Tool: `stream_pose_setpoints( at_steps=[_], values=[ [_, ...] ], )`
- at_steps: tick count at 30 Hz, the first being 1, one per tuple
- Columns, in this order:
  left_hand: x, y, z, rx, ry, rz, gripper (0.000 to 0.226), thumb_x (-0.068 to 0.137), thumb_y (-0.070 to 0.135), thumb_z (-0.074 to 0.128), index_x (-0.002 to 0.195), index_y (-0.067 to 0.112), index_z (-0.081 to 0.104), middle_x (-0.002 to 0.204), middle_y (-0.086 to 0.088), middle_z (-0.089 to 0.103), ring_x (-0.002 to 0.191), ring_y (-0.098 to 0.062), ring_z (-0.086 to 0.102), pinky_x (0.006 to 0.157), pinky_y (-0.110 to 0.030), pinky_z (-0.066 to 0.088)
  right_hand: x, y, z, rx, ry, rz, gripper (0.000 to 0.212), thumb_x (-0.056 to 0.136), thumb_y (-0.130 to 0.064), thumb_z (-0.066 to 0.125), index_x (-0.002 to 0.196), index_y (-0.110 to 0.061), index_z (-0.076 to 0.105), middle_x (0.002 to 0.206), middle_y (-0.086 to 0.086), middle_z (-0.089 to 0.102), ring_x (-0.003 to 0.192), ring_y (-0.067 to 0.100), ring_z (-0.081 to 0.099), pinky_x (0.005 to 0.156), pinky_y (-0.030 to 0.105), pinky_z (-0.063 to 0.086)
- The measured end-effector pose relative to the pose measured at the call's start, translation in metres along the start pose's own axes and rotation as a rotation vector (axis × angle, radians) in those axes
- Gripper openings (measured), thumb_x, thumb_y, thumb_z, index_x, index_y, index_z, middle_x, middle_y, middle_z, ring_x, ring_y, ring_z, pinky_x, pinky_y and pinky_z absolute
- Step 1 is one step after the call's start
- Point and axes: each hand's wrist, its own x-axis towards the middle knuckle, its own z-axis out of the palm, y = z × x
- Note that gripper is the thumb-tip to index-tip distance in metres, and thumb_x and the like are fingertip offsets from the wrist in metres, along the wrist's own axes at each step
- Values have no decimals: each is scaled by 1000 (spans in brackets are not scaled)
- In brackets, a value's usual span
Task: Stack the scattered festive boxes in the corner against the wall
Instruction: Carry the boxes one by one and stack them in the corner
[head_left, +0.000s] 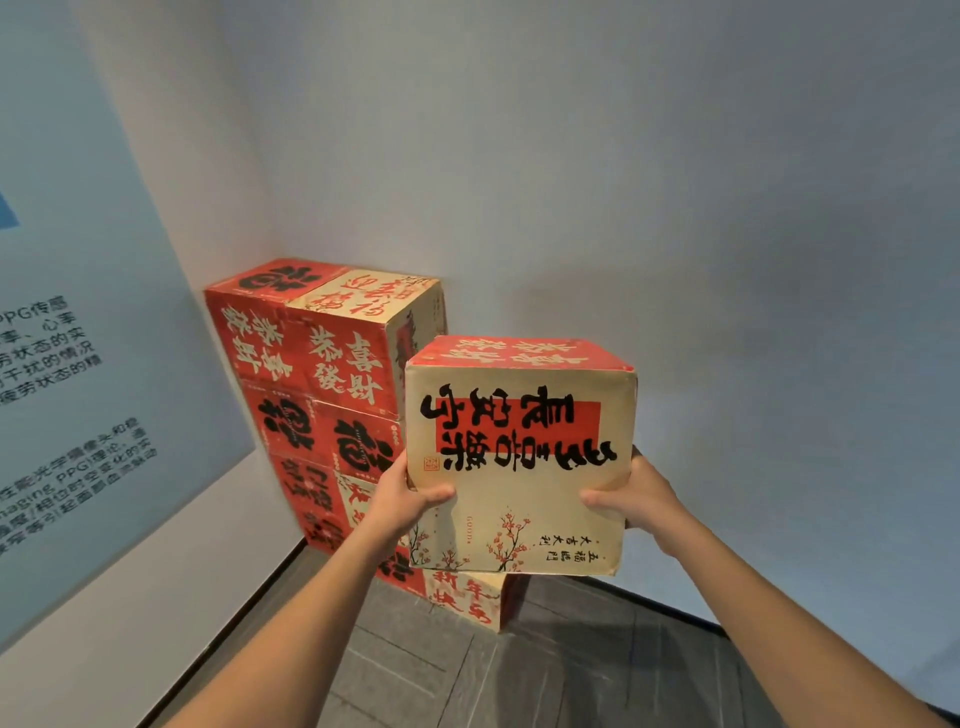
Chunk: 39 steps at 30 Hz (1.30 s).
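Nearest the camera: both forearms reach forward from the bottom corners. The left hand (402, 496) grips the left side of a cream festive box (519, 457), with its thumb lying across the box's front face down near the lower left. The right hand (636, 499) does the same on the other side, thumb pressed onto the front face and the rest of the fingers wrapped round the right edge, so I can't see them. So both hands are clamped on the same box, holding it up in the air between them.

The held box has big black brush characters over a red patch, and they look upside down. There are little plum blossom branches below the thumbs, and the top face is red with pale writing.

Just under the hands and a bit beyond, there's a low box (467, 600) on the dark plank floor (571, 670), cream top with red characters, mostly hidden by the held one.

Past the left hand, further back, is the stack of boxes (322, 389) already in the corner. It's red and cream, a few layers high and two wide from what shows. It sits against the left wall and looks pushed up to the back wall too. Its top is about level with the top of the held box.

Left of everything is a pale blue wall poster (78, 338) with dark printed text. Behind it all is the plain grey wall (675, 182).
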Motion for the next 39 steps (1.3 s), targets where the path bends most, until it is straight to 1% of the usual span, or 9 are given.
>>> stream_pose_setpoints(
  at_steps=[5,8,13,15,19,23,29,36,39],
  values=[
    [101,-37,2,-17,-25,-56,58,76,7,81,125,25,56,111,7,69,100,-10,65,91,-36,55,92,6,29,7,30,64,57,69,-22,88,116,-28,57,107,-6,68,103,20,63,80,45,60],
    [164,-65,0,8,-43,-90,55,78,7,80,121,28,54,104,12,67,93,-4,63,84,-31,56,149,13,53,13,49,83,61,68,-21,89,120,-25,56,110,-5,68,105,20,63,87,47,58],
    [245,-130,6,179,-28,-129,57,74,18,85,123,22,56,112,8,68,104,-14,62,94,-43,53,225,48,102,14,79,112,64,70,-16,87,125,-21,55,113,-4,67,106,21,62,88,42,56],
    [259,-159,14,188,17,-171,54,74,16,85,122,20,58,113,5,69,104,-16,63,93,-43,54,245,69,123,18,75,129,65,70,-14,87,127,-20,55,114,-3,66,107,21,62,88,40,55],
    [280,-222,35,198,78,-241,43,75,13,84,111,22,62,98,9,69,94,-14,64,85,-35,55,280,124,160,-10,52,110,58,72,-15,84,122,-26,55,103,-12,63,101,17,61,81,34,53],
    [297,-270,49,189,120,-245,47,75,12,83,116,21,62,101,9,67,94,-12,62,83,-29,50,304,167,189,24,50,96,59,73,-16,84,122,-28,54,101,-16,62,101,14,60,85,37,55],
    [341,-375,74,183,164,-224,42,76,15,83,108,27,59,97,12,68,96,-14,65,91,-39,55,356,252,250,32,81,83,63,74,-18,85,128,-24,53,107,-10,62,100,14,58,81,30,51],
    [377,-490,90,195,196,-180,41,75,22,85,107,25,60,97,9,69,95,-14,67,94,-41,55,407,338,322,44,109,52,61,75,-16,85,126,-21,54,118,0,67,108,21,64,91,43,57],
    [386,-526,98,228,209,-141,40,75,25,85,105,24,60,95,10,68,92,-13,66,91,-38,55,419,370,346,35,130,44,60,74,-17,85,126,-21,55,117,2,69,108,22,65,91,43,57]
  ],
)
